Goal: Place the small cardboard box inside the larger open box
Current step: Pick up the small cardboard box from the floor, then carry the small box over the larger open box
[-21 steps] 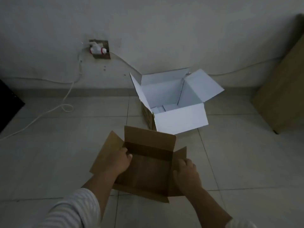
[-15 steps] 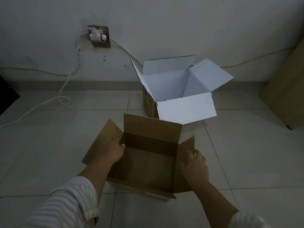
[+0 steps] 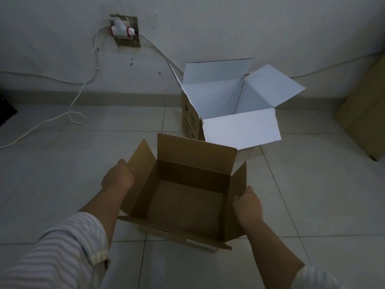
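Left hand [image 3: 117, 178] and right hand [image 3: 248, 205] gripped the brown box [image 3: 183, 197] by its sides. Best: lift level, clear the white box's [image 3: 239, 105] near flap [image 3: 239, 130], lower straight.

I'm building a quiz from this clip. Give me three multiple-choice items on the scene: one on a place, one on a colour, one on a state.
1. Where does the larger box stand?
A. by the wall, beyond the brown box
B. behind the person
C. on a shelf

2. What colour is its inside?
A. black
B. white
C. red

3. How is the brown box?
A. taped shut
B. crushed flat
C. open and empty

Key: 1 A, it stands beyond the brown box, by the wall; 2 B, flaps and inner walls are white; 3 C, flaps up, bare bottom, left hand and right hand on its sides.
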Demonstrator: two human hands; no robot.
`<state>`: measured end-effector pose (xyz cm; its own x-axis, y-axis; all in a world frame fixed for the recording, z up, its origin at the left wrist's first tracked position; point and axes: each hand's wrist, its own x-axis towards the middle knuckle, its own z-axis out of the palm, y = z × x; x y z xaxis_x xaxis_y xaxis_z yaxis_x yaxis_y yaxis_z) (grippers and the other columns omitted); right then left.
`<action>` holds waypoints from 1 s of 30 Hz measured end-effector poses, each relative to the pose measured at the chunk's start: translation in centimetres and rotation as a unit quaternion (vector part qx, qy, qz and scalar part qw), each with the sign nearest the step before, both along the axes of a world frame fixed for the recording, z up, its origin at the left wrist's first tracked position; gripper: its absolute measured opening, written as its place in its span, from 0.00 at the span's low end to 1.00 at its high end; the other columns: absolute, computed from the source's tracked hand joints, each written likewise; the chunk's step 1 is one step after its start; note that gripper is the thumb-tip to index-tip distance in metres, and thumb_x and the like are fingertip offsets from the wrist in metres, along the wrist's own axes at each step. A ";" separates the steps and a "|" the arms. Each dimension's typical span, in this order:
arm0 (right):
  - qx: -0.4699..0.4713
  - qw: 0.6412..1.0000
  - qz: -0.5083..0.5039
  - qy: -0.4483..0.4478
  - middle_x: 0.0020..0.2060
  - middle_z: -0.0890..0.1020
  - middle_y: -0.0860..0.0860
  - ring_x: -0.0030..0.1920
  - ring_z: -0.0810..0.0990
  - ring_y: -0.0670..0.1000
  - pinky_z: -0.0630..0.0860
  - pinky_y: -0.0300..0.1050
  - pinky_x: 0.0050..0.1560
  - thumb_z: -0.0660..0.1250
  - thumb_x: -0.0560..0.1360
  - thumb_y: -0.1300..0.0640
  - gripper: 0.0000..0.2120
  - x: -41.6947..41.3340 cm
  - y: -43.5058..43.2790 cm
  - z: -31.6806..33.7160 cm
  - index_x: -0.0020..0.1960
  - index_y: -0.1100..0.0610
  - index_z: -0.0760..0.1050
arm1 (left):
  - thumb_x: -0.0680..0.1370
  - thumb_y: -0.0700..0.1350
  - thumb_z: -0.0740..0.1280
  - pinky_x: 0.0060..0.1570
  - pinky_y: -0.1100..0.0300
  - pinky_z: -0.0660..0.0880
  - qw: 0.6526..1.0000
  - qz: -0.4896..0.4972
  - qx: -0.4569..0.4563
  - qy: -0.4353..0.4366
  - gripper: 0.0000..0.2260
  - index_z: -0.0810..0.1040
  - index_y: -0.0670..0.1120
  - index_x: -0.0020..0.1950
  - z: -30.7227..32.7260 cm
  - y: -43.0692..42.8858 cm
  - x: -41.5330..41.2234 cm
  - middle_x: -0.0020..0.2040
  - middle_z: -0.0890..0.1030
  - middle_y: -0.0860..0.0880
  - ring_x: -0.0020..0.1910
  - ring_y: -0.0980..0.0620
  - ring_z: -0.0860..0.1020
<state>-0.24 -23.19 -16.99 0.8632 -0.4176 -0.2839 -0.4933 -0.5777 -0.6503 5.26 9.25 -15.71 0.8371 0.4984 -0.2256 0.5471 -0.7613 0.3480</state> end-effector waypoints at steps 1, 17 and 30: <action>-0.006 1.000 0.011 0.007 0.44 0.78 0.57 0.41 0.77 0.54 0.76 0.49 0.41 0.60 0.76 0.61 0.06 0.0 -0.2 -0.1 0.52 0.61 0.67 | 0.81 0.47 0.57 0.52 0.50 0.73 1.000 -0.016 0.012 0.003 0.17 0.69 0.41 0.67 -0.2 -0.1 -0.2 0.61 0.77 0.38 0.56 0.39 0.77; -0.067 0.996 0.052 0.026 0.33 0.74 0.50 0.36 0.77 0.50 0.72 0.42 0.36 0.59 0.77 0.61 0.01 -1.7 -4.4 7.1 0.48 0.59 0.69 | 0.82 0.46 0.55 0.45 0.54 0.70 0.998 -0.056 0.029 0.010 0.13 0.74 0.43 0.60 6.0 -4.7 -4.2 0.56 0.80 0.41 0.53 0.41 0.78; -0.129 0.986 0.097 0.045 0.39 0.76 0.52 0.39 0.77 0.51 0.73 0.44 0.42 0.59 0.77 0.61 0.05 0.5 -13.5 34.8 0.51 0.59 0.71 | 0.82 0.47 0.56 0.42 0.56 0.70 0.996 -0.081 -0.015 0.016 0.12 0.75 0.42 0.55 31.1 -12.8 -5.6 0.50 0.81 0.42 0.45 0.45 0.77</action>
